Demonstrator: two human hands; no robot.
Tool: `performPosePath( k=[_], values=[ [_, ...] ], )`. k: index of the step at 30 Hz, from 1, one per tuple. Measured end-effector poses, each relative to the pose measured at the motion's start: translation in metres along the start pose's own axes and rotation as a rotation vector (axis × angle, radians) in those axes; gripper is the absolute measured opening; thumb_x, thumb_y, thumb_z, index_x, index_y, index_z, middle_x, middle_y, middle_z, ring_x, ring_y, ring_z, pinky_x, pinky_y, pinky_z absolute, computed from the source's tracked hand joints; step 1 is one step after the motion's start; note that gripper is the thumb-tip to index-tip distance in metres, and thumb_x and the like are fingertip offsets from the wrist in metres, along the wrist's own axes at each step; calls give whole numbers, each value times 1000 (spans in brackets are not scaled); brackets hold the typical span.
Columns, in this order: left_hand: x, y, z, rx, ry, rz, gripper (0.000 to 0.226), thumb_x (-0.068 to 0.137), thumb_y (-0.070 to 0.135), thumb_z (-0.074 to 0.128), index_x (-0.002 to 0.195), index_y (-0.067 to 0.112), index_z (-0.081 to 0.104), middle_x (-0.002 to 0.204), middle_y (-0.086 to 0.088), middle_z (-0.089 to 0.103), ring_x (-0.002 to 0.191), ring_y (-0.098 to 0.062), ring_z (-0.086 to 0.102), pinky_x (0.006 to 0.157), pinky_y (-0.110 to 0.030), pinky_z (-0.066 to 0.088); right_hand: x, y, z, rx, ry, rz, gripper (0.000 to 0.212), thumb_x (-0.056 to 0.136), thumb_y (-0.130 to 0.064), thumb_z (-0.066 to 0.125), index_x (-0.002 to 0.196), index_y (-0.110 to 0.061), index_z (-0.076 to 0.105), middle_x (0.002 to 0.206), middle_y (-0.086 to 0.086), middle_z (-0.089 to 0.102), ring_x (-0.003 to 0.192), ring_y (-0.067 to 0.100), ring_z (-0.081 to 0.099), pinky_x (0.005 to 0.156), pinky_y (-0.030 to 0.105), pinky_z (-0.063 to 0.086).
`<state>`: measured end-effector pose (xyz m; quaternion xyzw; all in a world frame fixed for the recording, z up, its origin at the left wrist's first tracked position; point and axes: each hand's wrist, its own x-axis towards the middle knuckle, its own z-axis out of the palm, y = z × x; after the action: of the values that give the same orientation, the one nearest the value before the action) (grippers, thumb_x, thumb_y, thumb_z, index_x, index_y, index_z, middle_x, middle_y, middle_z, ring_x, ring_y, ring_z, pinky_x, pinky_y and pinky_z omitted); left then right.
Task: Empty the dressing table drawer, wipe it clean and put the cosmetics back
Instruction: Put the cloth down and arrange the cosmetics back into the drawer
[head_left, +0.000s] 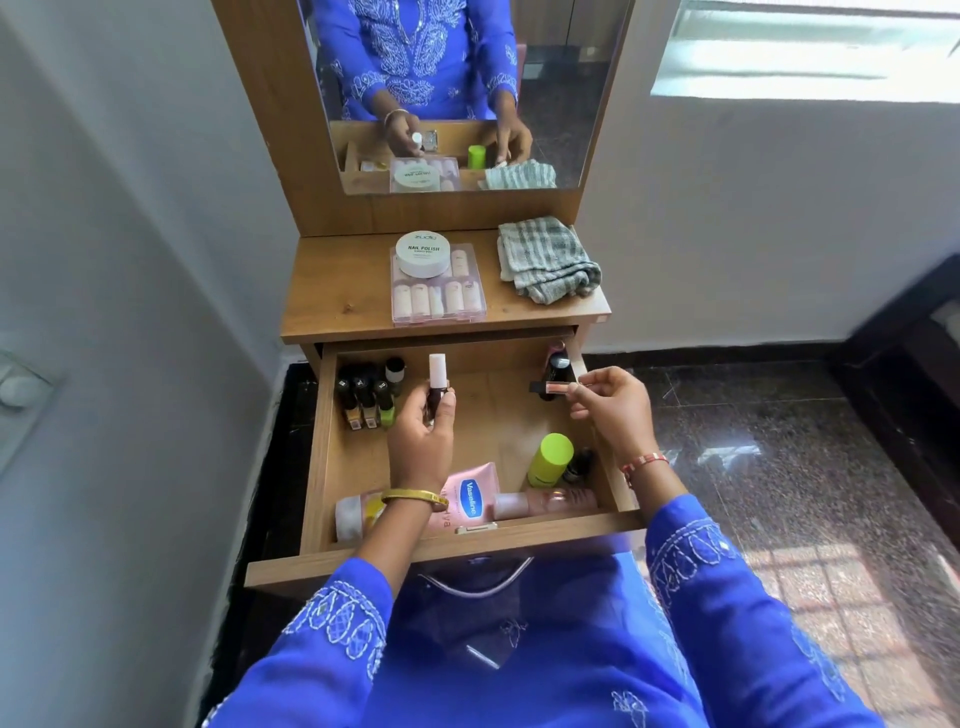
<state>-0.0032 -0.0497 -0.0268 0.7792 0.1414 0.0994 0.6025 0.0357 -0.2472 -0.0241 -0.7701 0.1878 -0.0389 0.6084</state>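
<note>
The wooden drawer (498, 410) stands pulled out below the table top. My left hand (421, 441) grips a dark nail polish bottle with a white cap (437, 375) upright over the drawer's middle. My right hand (613, 410) pinches a small pink lip gloss tube with a black cap (553, 387) near the drawer's right wall. Several small nail polish bottles (366, 397) stand at the back left. A pink Vaseline tube (470, 496), a pink bottle (545, 501), a white-capped bottle (350, 514) and a lime-green bottle (549, 460) lie or stand along the front.
On the table top (332, 291) sit a clear case of press-on nails (439, 299) with a white nail polish remover tub (423, 253) on it, and a folded striped cloth (545, 265). A mirror (457, 93) rises behind. A dark bottle (558, 366) stands at the drawer's back right.
</note>
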Motion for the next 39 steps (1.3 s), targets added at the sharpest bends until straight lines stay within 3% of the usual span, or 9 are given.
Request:
performPosePath(
  k=[5, 11, 15, 18, 23, 27, 31, 35, 39],
  values=[
    [-1, -1, -2, 38, -10, -28, 24, 92, 24, 52, 110, 10, 60, 94, -1, 63, 93, -26, 63, 85, -45, 53, 0, 1, -4, 133, -32, 46, 6, 84, 3, 62, 82, -1, 59, 73, 16, 63, 42, 1, 58, 43, 11, 48],
    [-7, 1, -2, 41, -49, 30, 23, 91, 22, 53, 109, 9, 61, 93, -2, 63, 91, -25, 64, 83, -44, 54, -11, -3, -3, 35, -84, -16, 11, 86, 9, 55, 94, 2, 60, 69, 7, 61, 42, -4, 58, 48, 9, 48],
    [-11, 3, -1, 84, -106, 71, 27, 91, 23, 53, 114, 9, 59, 94, -2, 63, 93, -21, 63, 82, -34, 51, -14, -9, -7, 102, -150, 6, 17, 87, 6, 54, 83, -9, 60, 79, 17, 66, 58, 8, 65, 56, 16, 51],
    [-10, 3, 0, 121, -130, 77, 27, 92, 22, 53, 114, 8, 58, 94, -5, 64, 90, -20, 61, 77, -27, 46, -22, -13, -10, 397, -261, 134, 17, 93, 2, 46, 90, -8, 60, 87, 16, 62, 73, 17, 61, 61, 18, 57],
    [-7, 1, -2, 111, -98, 26, 23, 92, 23, 53, 109, 8, 59, 93, -6, 63, 91, -25, 63, 83, -40, 53, -27, -10, -11, 602, -327, 199, 22, 95, 0, 41, 100, -7, 62, 89, 12, 63, 72, 15, 62, 64, 23, 57],
    [-7, 1, -3, 97, -105, 4, 19, 91, 21, 53, 105, 10, 60, 89, -6, 64, 89, -28, 64, 82, -47, 54, -21, -16, -9, 626, -249, 124, 18, 92, 5, 46, 99, -1, 61, 87, 14, 63, 66, 11, 68, 67, 23, 59],
    [-7, 2, -2, 109, -106, -7, 21, 92, 22, 52, 106, 8, 60, 89, -8, 64, 89, -29, 64, 81, -45, 54, -6, -29, -9, 367, -153, -39, 20, 88, 5, 55, 107, 8, 59, 89, 15, 65, 68, 12, 70, 71, 20, 58],
    [-6, 0, -3, 124, -105, -12, 19, 91, 22, 53, 102, 8, 60, 88, -12, 65, 87, -30, 64, 80, -46, 53, 9, -44, -1, -56, -118, -225, 13, 83, 1, 63, 92, -8, 66, 87, 21, 69, 75, 23, 67, 76, 28, 57],
    [-4, -1, -3, 130, -109, -20, 19, 91, 22, 53, 100, 7, 60, 89, -14, 66, 87, -30, 64, 80, -43, 53, 16, -51, 16, -443, -81, -354, 21, 81, 3, 57, 94, -5, 71, 86, 4, 63, 79, 18, 59, 72, 15, 48]
  ],
)
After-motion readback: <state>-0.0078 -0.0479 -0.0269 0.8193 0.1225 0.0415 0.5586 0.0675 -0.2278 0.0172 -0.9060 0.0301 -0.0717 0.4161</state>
